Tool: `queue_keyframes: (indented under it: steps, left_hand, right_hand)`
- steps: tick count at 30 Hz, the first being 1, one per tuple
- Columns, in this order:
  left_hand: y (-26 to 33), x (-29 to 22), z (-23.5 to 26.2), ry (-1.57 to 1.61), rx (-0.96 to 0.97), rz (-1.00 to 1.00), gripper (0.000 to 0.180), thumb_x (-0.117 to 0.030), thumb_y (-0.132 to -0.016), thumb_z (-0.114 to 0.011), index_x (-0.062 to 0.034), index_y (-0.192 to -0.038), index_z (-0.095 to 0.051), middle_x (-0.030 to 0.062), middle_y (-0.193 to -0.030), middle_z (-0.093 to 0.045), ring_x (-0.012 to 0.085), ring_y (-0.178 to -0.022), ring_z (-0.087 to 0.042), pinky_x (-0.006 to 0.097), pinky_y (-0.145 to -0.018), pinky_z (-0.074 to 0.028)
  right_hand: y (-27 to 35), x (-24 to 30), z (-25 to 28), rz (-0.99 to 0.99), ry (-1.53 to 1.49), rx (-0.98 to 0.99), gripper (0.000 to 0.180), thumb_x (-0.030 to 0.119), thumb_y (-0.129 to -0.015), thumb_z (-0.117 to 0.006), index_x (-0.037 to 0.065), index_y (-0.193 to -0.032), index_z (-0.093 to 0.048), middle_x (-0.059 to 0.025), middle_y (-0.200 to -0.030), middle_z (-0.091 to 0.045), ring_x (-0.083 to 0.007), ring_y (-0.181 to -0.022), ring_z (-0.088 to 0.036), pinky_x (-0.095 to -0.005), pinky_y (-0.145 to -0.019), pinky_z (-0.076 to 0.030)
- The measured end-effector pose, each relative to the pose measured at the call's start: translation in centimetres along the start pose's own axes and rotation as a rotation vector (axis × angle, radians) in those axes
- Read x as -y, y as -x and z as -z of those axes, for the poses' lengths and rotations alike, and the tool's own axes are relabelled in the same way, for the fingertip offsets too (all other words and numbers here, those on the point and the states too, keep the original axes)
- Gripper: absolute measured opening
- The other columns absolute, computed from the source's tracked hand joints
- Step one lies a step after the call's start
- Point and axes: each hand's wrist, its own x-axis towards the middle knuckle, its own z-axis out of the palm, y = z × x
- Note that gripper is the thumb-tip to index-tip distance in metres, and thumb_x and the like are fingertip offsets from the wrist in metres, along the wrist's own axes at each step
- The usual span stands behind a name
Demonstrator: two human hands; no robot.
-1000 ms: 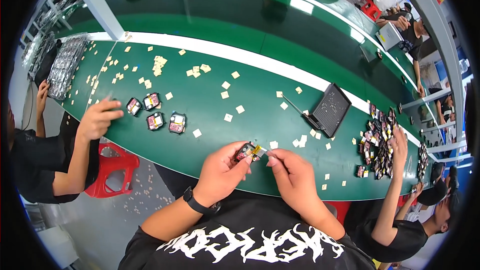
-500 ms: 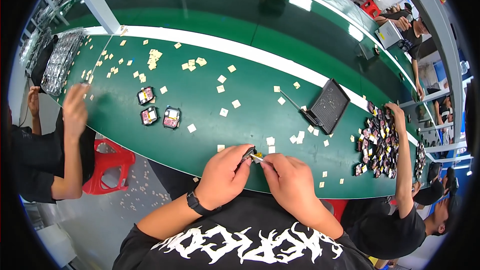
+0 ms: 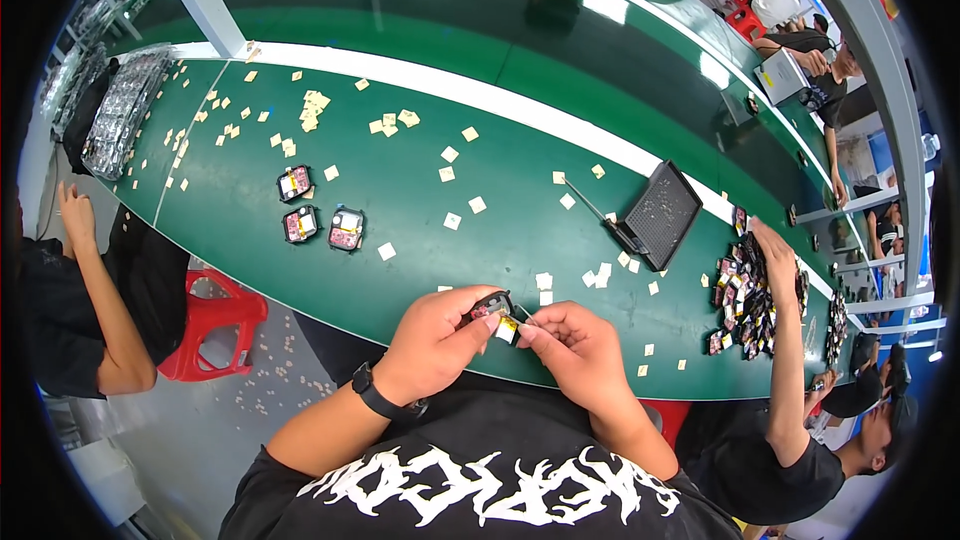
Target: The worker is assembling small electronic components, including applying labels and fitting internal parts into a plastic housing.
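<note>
My left hand (image 3: 436,336) is closed around a small black-cased device (image 3: 491,306) with a pinkish circuit board inside. At its lower right sits a small silvery block with yellow tape (image 3: 508,328), which my right hand (image 3: 583,348) pinches at the edge with the thumb. A thin grey sliver (image 3: 524,314) runs between the device and my right fingertips; its kind is not clear. Both hands are just over the table's near edge. Three similar open devices lie ahead to the left, one of them a black unit (image 3: 346,228) with pink and white parts.
Pale square pieces (image 3: 447,174) are scattered over the green table (image 3: 400,280). A black tray (image 3: 660,215) stands at the right, near a heap of similar devices (image 3: 745,290) under a co-worker's hand (image 3: 775,250). Silvery packs (image 3: 125,120) lie far left, near another person and a red stool (image 3: 215,330).
The device in my left hand has tipped so its inside shows, with the taped block below it. My right fingers have spread slightly. The left co-worker's raised arm has dropped away.
</note>
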Motion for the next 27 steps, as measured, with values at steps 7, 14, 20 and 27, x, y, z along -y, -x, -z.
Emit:
queue_keyframes:
  steps: [7, 14, 20, 27]
  left_hand:
    - [-0.2, 0.2, 0.1, 0.025, 0.021, 0.026, 0.028, -0.008, -0.102, -0.059, 0.0035, -0.126, -0.066, -0.0005, -0.078, -0.061, 0.0045, -0.062, -0.051, 0.022, -0.055, -0.041]
    - [0.0, 0.8, -0.6, -0.294, -0.097, -0.228, 0.027, -0.005, -0.099, -0.06, 0.0047, -0.124, -0.065, 0.0062, -0.084, -0.065, 0.0133, -0.068, -0.062, 0.028, -0.061, -0.048]
    - [0.0, 1.2, -0.5, -0.328, -0.079, -0.264, 0.027, -0.005, -0.099, -0.06, 0.0026, -0.125, -0.065, 0.0076, -0.084, -0.066, 0.0163, -0.069, -0.064, 0.031, -0.064, -0.049]
    - [0.1, 0.4, -0.1, -0.249, -0.028, -0.177, 0.028, -0.007, -0.1, -0.06, 0.0021, -0.126, -0.066, 0.0058, -0.08, -0.065, 0.0127, -0.063, -0.06, 0.028, -0.058, -0.047]
  right_hand:
    - [0.4, 0.9, -0.4, 0.035, 0.113, -0.04, 0.01, 0.006, -0.097, -0.071, -0.002, -0.103, -0.067, -0.0075, -0.081, -0.073, -0.0115, -0.072, -0.067, -0.0255, -0.064, -0.051]
    - [0.6, 2.2, -0.7, 0.305, 0.681, -0.132, 0.011, 0.006, -0.091, -0.073, 0.002, -0.095, -0.064, -0.0158, -0.072, -0.066, -0.0381, -0.066, -0.065, -0.0452, -0.061, -0.052]
    - [0.5, 1.7, -0.6, 0.275, 0.623, -0.132, 0.011, 0.007, -0.091, -0.073, 0.002, -0.096, -0.064, -0.0156, -0.074, -0.068, -0.0358, -0.065, -0.067, -0.0432, -0.061, -0.053]
    - [0.2, 1.9, -0.6, 0.287, 0.582, -0.099, 0.011, 0.007, -0.091, -0.074, 0.002, -0.095, -0.065, -0.0162, -0.075, -0.069, -0.0357, -0.065, -0.068, -0.041, -0.06, -0.053]
